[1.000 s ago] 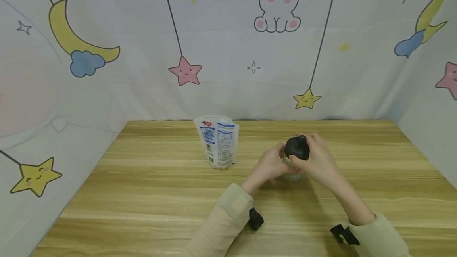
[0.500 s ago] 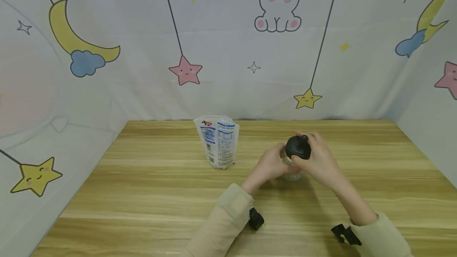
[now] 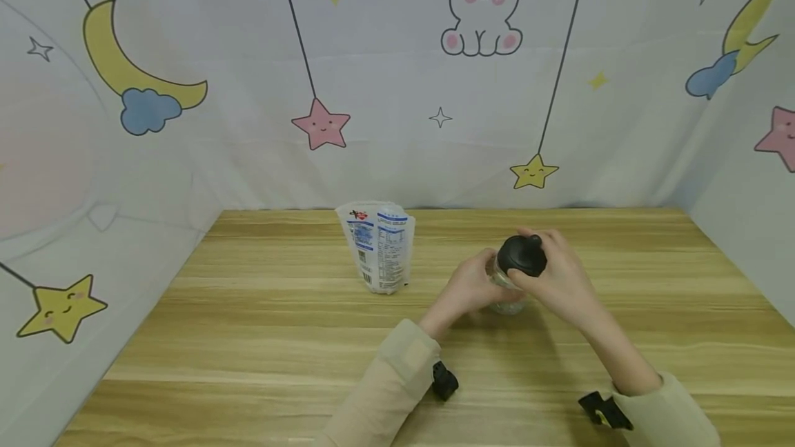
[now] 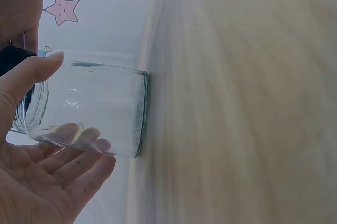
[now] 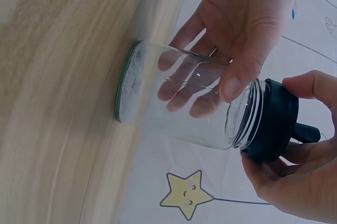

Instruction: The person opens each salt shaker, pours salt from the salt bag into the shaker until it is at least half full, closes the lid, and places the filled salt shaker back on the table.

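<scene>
A clear glass jar [image 4: 95, 103] stands on the table, with a little white residue at its base in the right wrist view. My left hand [image 3: 470, 286] grips its side, thumb on one side and fingers behind the glass [image 5: 195, 129]. My right hand [image 3: 562, 281] pinches the rim of the black lid [image 3: 522, 256], which has a small knob or spout [image 5: 306, 133]. The lid sits at the jar's threaded neck, slightly tilted in the right wrist view.
A white pouch with blue print [image 3: 381, 247] stands upright on the wooden table [image 3: 279, 364], left of the jar. Behind the table hangs a white cloth [image 3: 385, 74] with stars, moons and a rabbit.
The black lid and my right hand have shifted slightly to the right, with the knob turned a little rightward. My left hand stays on the jar; the pouch has not moved.
</scene>
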### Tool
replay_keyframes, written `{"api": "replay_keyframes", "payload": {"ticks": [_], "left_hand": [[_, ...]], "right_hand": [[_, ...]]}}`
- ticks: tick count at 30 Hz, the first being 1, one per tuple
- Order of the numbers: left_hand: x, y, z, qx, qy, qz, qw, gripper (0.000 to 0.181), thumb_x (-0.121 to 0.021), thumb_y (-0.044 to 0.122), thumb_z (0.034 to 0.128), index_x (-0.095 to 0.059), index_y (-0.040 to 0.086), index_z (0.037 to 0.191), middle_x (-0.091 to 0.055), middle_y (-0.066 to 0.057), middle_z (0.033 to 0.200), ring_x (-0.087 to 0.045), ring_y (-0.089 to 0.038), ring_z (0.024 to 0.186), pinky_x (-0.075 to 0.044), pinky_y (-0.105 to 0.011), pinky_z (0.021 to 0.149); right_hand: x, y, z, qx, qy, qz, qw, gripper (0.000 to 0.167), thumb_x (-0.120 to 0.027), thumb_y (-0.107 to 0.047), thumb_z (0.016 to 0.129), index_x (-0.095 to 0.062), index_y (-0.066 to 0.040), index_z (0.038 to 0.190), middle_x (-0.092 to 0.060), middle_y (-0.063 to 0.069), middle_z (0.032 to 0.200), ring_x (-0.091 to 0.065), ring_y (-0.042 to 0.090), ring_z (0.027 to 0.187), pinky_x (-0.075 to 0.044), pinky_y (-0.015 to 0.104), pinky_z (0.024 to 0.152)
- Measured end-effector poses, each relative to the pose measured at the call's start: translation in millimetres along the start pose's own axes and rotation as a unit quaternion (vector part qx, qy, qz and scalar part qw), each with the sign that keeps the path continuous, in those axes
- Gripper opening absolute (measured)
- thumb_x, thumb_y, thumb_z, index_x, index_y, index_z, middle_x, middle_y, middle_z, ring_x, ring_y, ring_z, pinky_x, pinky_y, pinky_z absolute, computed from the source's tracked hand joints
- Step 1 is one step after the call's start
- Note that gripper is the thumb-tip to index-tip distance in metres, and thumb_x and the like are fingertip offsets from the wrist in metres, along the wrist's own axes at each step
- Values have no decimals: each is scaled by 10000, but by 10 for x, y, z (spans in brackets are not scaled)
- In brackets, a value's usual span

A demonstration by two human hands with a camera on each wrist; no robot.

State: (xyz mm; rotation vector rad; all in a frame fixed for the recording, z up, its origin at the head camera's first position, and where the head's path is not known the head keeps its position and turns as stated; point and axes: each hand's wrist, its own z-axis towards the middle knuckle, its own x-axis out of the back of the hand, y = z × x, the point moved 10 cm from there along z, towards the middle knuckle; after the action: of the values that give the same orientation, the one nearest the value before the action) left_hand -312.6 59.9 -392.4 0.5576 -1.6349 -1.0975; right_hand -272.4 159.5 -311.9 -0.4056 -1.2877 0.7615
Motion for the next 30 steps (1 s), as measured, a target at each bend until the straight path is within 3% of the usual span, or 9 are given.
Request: {"api": "replay_keyframes", "payload": {"ticks": [14,30], "left_hand": [[9,5,-6,20,48,157,9999,699,-842,317,720,-533,165,1328,-614,-62,1291,-580,-242,1177,-491,-385,948],[12,-6,16,11,118,325,9994,681,-850,314,708,-549,154,1298,-636,-55,1241,-603,-223,1113,-502,-351,903]], "right_hand": [[35,12,-36,-83,-5,-63,9999,624,-716,-153,833,-458,-14,1383,-475,225,1257,-515,392,1122,-463,512,879],[106,-6,-75,143,201,-322,9992,607,-746,-195,809,-510,-24,1341,-522,192,1235,-547,394,1109,-449,518,875]]}}
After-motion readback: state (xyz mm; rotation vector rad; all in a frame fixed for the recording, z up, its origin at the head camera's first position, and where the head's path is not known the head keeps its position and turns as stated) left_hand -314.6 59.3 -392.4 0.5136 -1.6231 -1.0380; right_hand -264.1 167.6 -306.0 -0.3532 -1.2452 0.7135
